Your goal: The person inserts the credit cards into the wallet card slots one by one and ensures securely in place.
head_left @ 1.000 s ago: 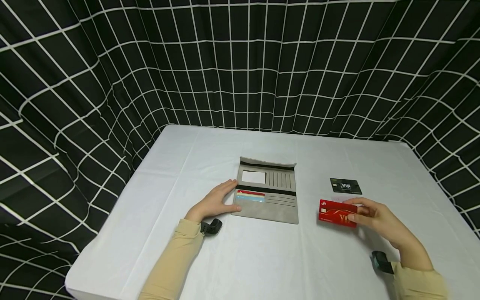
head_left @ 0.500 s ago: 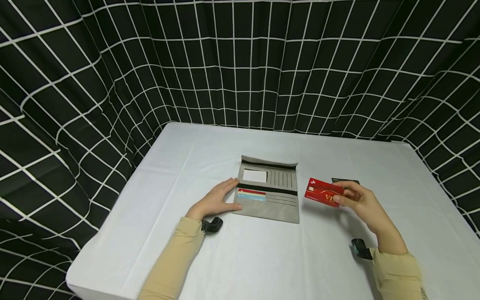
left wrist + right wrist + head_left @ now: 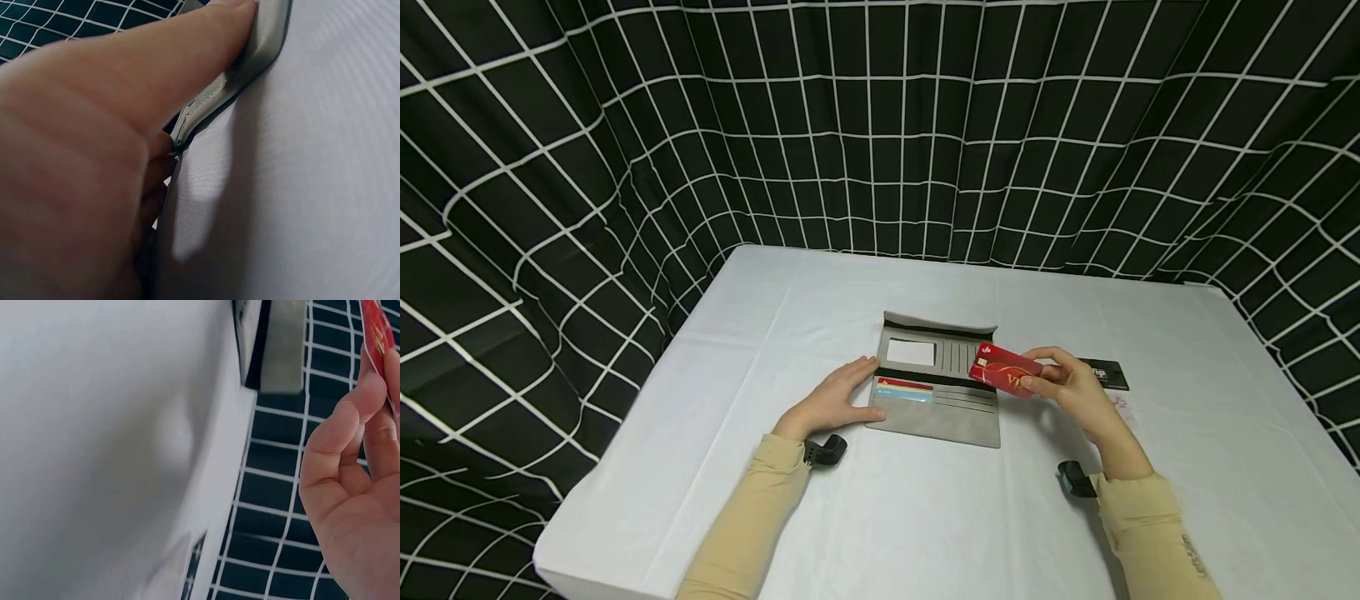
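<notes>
A grey wallet [image 3: 917, 421] lies unfolded on the white table. Its lower left slot holds a red card and a light blue card [image 3: 904, 394], and a white insert [image 3: 912, 352] shows in the upper half. My left hand [image 3: 831, 400] rests at the wallet's left edge, thumb on the lower corner and fingers along the side. Between thumb and fingers, my right hand [image 3: 1071, 392] pinches a red VIP card [image 3: 1003, 368], which overlaps the wallet's right side in the head view. In the right wrist view the red card [image 3: 377, 337] stands edge-on above the fingertips.
A black VIP card [image 3: 1108, 374] lies right of the wallet, partly behind my right hand. Below it is a pale card with pink flower marks [image 3: 1122, 406]. Black curtain with a white grid [image 3: 910, 125] surrounds the white table [image 3: 880, 525].
My right hand has carried the red VIP card left and up, from near the black card to over the wallet's right side. My left hand has stayed at the wallet's edge.
</notes>
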The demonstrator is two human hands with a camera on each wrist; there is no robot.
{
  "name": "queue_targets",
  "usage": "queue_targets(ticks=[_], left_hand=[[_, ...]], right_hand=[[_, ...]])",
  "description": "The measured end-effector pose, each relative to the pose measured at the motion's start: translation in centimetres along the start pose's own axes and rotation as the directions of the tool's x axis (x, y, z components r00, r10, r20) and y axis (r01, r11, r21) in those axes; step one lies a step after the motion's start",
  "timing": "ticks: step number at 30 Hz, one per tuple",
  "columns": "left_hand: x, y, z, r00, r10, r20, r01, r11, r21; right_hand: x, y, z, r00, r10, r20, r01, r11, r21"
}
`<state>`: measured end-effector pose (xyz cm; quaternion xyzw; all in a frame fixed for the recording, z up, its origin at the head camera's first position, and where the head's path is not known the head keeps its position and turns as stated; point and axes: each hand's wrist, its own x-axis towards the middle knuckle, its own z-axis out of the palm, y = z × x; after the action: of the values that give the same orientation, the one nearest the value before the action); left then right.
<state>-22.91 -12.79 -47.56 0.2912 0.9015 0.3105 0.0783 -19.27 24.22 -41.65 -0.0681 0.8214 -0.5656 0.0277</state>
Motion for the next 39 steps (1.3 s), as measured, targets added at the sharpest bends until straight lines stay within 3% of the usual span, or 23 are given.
queue_targets(ticks=[6, 13, 22, 31, 39], left_hand=[[0.0, 0.0, 0.0, 1.000, 0.003, 0.001, -0.003, 1.000, 0.002], [0.0, 0.0, 0.1, 1.000, 0.005, 0.003, -0.005, 1.000, 0.003], [0.0, -0.1, 0.1, 1.000, 0.006, 0.001, -0.006, 1.000, 0.003], [0.0, -0.2, 0.1, 1.000, 0.001, 0.004, -0.001, 1.000, 0.011], [0.0, -0.1, 0.1, 1.000, -0.001, 0.006, 0.001, 1.000, 0.013]], right_hand=[[1.1, 0.3, 1.5, 0.998, 0.025, 0.049, -0.024, 0.999, -0.021], [2.0, 0.4, 2.7, 0.995, 0.033, 0.091, -0.035, 0.999, 0.027], [2.6, 0.3, 3.4, 0.976, 0.052, 0.211, -0.052, 0.999, -0.007], [2.9, 0.8, 3.5, 0.973, 0.084, 0.214, -0.069, 0.995, -0.075], [3.0, 1.0, 3.7, 0.970, 0.045, 0.241, -0.018, 0.993, -0.113]])
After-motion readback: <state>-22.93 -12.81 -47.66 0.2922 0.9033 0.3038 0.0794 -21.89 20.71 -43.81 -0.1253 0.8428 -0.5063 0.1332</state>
